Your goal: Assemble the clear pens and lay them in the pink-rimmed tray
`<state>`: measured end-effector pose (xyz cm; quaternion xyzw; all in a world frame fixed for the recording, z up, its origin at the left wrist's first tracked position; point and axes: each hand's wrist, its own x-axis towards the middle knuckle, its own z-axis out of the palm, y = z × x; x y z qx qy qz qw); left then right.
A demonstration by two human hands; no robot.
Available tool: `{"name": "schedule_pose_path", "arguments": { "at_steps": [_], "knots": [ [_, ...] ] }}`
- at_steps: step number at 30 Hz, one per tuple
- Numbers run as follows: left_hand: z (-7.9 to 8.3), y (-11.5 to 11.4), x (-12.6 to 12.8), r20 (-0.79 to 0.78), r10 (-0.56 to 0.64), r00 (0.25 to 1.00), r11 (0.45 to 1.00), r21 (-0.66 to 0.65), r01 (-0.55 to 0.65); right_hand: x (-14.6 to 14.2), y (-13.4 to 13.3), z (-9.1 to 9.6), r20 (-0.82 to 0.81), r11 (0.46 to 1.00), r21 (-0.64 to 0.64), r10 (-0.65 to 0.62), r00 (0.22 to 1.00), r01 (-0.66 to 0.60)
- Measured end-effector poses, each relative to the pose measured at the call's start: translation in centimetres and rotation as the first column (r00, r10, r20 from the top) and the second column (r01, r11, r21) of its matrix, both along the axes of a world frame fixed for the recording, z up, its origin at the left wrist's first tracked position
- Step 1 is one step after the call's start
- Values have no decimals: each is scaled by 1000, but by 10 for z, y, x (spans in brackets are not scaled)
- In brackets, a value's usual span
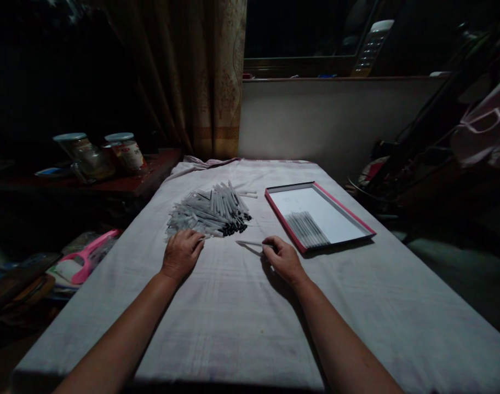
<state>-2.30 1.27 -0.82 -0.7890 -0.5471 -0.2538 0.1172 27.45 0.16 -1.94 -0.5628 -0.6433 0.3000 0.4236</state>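
Observation:
On the cloth, my right hand [283, 259] pinches a slim grey pen [250, 242], which points left toward the pile. My left hand [181, 251] rests at the near edge of a heap of pens [204, 210], its fingers curled. A small pale tip shows at those fingertips; the rest of it is hidden. The heaped pens are translucent grey, several with black ends facing right. To the right lies a shallow tray [340, 241] with pink and black sides and a white bottom. A row of pens [307, 230] lies side by side in its near left corner.
A pale checked cloth [229, 317] covers the table. Lidded jars [126, 153] stand on a dark red side table [151, 175] at the left. Below them is a pink-handled item [85, 260]. A curtain [217, 82] and a sill with a bottle [373, 49] are behind.

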Motion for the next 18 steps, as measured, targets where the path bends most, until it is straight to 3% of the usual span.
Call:
{"name": "schedule_pose_path", "arguments": {
  "at_steps": [6, 10, 15, 18],
  "knots": [
    [3, 25, 34, 26, -86, 996, 994, -67, 88, 1, 1, -4, -44, 1000, -14, -1, 999, 1],
    [6, 33, 40, 122, -119, 985, 985, -112, 132, -1, 1, -8, -68, 1000, 7, 12, 998, -11],
    [11, 21, 39, 360, -134, 923, 967, -154, 201, -3, 1, -5, -171, 1000, -10, -15, 985, 13],
    [8, 8, 46, 572, -69, 817, 964, -171, 201, -3, 0, 2, -299, 994, -106, -24, 954, -8]
  ]
}}
